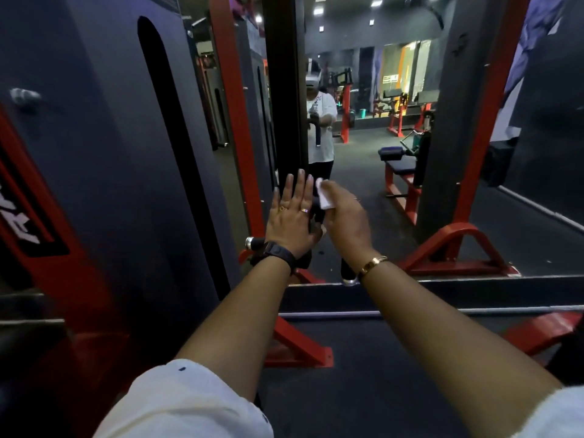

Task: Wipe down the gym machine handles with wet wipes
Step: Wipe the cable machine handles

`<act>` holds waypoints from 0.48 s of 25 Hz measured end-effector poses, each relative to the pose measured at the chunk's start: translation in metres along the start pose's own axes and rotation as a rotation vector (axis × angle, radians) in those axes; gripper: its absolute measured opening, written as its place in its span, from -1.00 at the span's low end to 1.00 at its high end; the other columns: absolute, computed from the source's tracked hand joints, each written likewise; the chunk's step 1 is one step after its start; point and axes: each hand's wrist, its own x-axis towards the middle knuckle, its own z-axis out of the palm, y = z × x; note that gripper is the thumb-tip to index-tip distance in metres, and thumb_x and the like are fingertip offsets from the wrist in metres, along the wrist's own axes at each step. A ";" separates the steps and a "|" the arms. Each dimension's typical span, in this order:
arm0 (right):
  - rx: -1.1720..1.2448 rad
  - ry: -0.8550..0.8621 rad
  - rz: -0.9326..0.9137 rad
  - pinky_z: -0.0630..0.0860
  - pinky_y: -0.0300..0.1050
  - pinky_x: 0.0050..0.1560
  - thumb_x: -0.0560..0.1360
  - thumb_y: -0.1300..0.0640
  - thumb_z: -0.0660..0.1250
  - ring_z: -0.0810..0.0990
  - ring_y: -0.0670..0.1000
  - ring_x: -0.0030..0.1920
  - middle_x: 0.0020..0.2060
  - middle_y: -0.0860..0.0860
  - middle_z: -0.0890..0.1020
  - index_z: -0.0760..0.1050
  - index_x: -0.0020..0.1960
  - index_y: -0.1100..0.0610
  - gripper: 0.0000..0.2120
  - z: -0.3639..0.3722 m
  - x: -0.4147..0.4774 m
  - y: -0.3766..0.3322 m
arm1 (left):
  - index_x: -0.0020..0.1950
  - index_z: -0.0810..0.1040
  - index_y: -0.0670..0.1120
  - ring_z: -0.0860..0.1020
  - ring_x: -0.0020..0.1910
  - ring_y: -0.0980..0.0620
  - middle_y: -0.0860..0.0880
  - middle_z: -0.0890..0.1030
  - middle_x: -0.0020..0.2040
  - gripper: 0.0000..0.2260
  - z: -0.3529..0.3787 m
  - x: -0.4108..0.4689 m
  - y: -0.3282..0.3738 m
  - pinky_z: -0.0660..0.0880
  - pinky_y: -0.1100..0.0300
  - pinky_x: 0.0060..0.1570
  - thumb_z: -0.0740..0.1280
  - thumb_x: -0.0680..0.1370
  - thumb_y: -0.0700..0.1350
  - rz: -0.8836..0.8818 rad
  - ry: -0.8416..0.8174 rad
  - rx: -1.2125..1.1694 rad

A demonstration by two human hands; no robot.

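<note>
Head view, standing at a mirror (363,90) beside a dark machine shroud (94,137) with red frame (235,105). Handle (317,214): black bar with chrome ends, held in the air in front of the mirror, between the two hands; one chrome end juts out left of the left wrist, the other shows below the right wrist. Left hand (290,216): fingers straight and together, pointing up, palm laid flat against the handle; rings on two fingers, black watch (275,251) on the wrist. Right hand (346,218): fingers curled round a white wipe (325,197), holding it against the upper part of the handle, just beside the left fingertips. Gold bracelet (373,263) on the right wrist. Both arms are stretched forward, white sleeves at the bottom edge. The mirror shows the person with the bar, red benches and a dark floor behind.
</note>
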 end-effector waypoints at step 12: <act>-0.470 0.068 -0.012 0.40 0.10 0.32 0.47 0.35 0.25 0.57 0.17 0.16 0.14 0.18 0.60 0.49 0.29 0.25 -0.61 0.037 -0.011 0.062 | 0.56 -0.09 -0.12 -0.30 0.52 0.01 -0.12 0.01 0.55 0.02 0.055 0.012 -0.027 -0.15 0.03 0.47 0.45 0.27 0.00 0.061 0.170 -0.107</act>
